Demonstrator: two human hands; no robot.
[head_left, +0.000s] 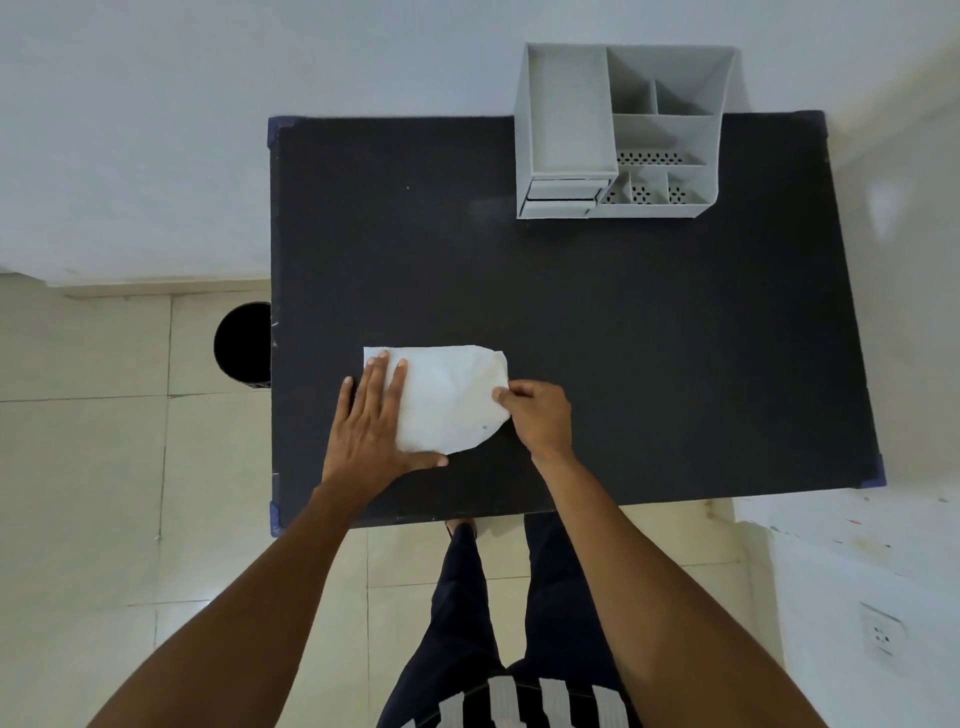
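A creased white sheet of paper (449, 397), folded with rounded right corners, lies on the black table (623, 338) near its front left. My left hand (371, 421) lies flat on the sheet's left part, fingers straight and spread, thumb along the front edge. My right hand (537, 415) pinches the sheet's right edge between thumb and curled fingers.
A grey plastic desk organiser (571, 135) with several compartments and small drawers stands at the table's back right. A black round bin (244, 345) sits on the tiled floor beside the table's left edge. White walls stand behind and to the right.
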